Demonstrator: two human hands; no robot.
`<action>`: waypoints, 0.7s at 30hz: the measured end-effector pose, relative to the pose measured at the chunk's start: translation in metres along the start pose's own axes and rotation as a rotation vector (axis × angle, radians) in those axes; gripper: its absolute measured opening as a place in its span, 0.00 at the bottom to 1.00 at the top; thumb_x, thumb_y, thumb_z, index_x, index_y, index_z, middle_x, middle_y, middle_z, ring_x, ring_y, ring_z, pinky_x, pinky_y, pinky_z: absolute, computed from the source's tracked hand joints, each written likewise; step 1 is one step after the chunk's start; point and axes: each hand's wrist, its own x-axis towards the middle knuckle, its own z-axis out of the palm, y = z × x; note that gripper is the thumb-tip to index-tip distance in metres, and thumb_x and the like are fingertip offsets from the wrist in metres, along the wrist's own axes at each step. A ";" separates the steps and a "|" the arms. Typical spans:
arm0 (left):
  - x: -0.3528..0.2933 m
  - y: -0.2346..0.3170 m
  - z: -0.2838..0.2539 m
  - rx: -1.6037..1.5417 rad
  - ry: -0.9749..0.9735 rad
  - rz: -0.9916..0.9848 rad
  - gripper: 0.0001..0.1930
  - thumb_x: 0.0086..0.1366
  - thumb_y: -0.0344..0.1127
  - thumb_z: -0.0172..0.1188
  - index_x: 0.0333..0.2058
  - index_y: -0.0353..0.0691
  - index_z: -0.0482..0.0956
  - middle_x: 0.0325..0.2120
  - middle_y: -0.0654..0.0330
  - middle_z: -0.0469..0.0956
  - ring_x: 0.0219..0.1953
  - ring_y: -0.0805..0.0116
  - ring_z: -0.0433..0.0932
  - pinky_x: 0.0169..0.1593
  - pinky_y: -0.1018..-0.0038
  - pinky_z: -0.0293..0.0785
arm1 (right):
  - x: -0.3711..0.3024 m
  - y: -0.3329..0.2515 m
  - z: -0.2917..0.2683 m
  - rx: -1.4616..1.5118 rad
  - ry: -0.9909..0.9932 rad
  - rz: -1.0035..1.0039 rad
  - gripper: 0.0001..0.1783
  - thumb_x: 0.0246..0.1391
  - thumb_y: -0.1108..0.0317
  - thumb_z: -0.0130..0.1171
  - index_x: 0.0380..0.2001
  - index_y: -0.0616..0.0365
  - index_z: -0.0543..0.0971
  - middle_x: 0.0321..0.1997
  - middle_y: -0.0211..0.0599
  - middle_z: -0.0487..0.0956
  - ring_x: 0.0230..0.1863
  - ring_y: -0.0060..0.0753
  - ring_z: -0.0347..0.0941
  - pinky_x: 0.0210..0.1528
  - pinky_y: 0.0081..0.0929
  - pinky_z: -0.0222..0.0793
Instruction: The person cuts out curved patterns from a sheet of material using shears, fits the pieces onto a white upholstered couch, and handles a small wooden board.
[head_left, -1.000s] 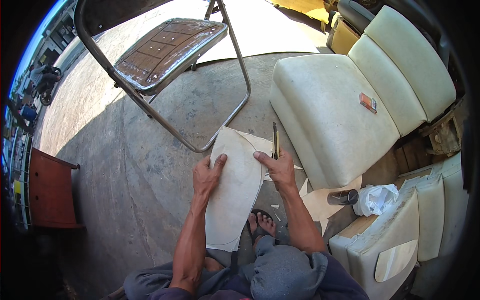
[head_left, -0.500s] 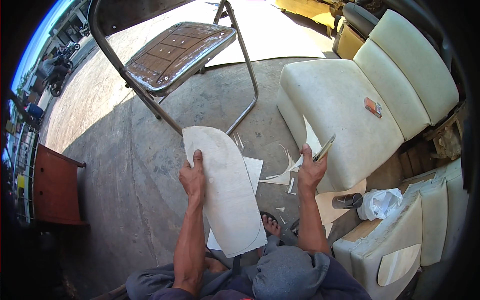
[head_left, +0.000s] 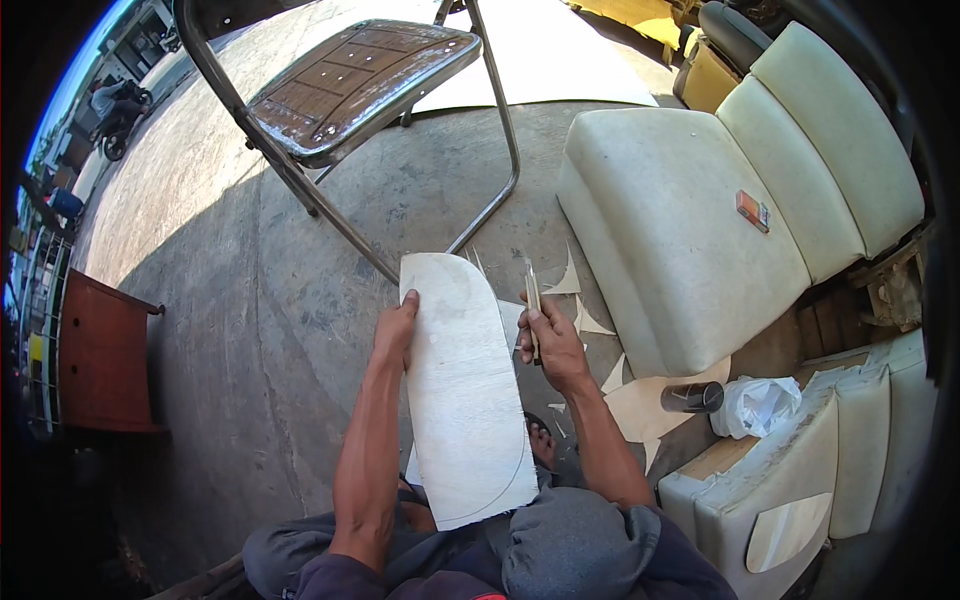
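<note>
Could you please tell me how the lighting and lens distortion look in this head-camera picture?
Head view: harsh sunlight, glare on the brown padded folding-chair seat; shade over the concrete nearer the person; fisheye bends the chair's metal tubes toward a black rim; the pale curved sheet in the left hand stays sharp.

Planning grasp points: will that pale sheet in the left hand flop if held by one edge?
Probably only slightly: the sheet stays nearly flat though the left hand grips one edge only. It looks thin, so likely light. The smooth face may be slippery.

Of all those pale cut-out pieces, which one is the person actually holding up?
The large rounded-top pale sheet, gripped at its left edge by the left hand. The small pointed offcuts just lie on the concrete.
</note>
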 end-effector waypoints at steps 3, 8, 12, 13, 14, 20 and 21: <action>0.015 -0.036 0.010 0.222 -0.034 -0.127 0.38 0.68 0.58 0.60 0.55 0.19 0.74 0.48 0.36 0.79 0.47 0.45 0.82 0.50 0.46 0.75 | 0.007 0.040 -0.014 -0.017 0.069 0.045 0.21 0.71 0.56 0.51 0.60 0.57 0.70 0.28 0.28 0.72 0.19 0.15 0.62 0.16 0.18 0.57; 0.028 -0.117 0.011 -0.046 -0.130 -0.283 0.34 0.60 0.47 0.73 0.54 0.22 0.76 0.44 0.43 0.83 0.40 0.53 0.83 0.44 0.59 0.78 | -0.016 0.107 -0.023 0.120 0.206 0.335 0.21 0.70 0.50 0.53 0.56 0.52 0.73 0.21 0.27 0.71 0.14 0.15 0.59 0.15 0.17 0.55; 0.029 -0.131 0.015 -0.190 -0.133 -0.342 0.32 0.63 0.45 0.70 0.54 0.22 0.75 0.46 0.44 0.82 0.41 0.53 0.84 0.46 0.59 0.79 | -0.023 0.138 -0.019 -0.002 0.241 0.304 0.25 0.71 0.44 0.47 0.50 0.55 0.78 0.30 0.36 0.77 0.29 0.24 0.72 0.33 0.25 0.69; 0.039 -0.134 0.009 -0.202 -0.118 -0.338 0.31 0.64 0.45 0.69 0.55 0.22 0.75 0.47 0.44 0.82 0.42 0.53 0.84 0.46 0.59 0.79 | -0.017 0.145 -0.017 -0.043 0.233 0.302 0.27 0.70 0.44 0.46 0.50 0.57 0.78 0.34 0.39 0.79 0.34 0.28 0.73 0.39 0.28 0.69; 0.043 -0.132 0.009 -0.217 -0.108 -0.337 0.30 0.65 0.45 0.68 0.55 0.22 0.75 0.47 0.44 0.82 0.42 0.52 0.84 0.47 0.59 0.79 | -0.013 0.152 -0.018 -0.086 0.231 0.302 0.28 0.70 0.45 0.46 0.50 0.59 0.79 0.39 0.41 0.80 0.40 0.32 0.75 0.45 0.30 0.70; 0.043 -0.105 0.033 -0.124 -0.104 -0.381 0.31 0.67 0.48 0.65 0.57 0.24 0.73 0.52 0.40 0.79 0.52 0.50 0.80 0.56 0.58 0.74 | 0.030 0.133 -0.021 -0.485 0.224 0.279 0.34 0.70 0.42 0.42 0.52 0.65 0.79 0.45 0.51 0.83 0.49 0.47 0.78 0.57 0.37 0.68; 0.039 -0.111 0.041 -0.054 -0.068 -0.348 0.32 0.67 0.47 0.66 0.57 0.24 0.73 0.52 0.40 0.79 0.53 0.50 0.80 0.56 0.58 0.74 | 0.031 0.146 -0.031 -0.507 0.229 0.186 0.35 0.69 0.41 0.43 0.52 0.65 0.80 0.48 0.53 0.83 0.50 0.47 0.78 0.57 0.36 0.68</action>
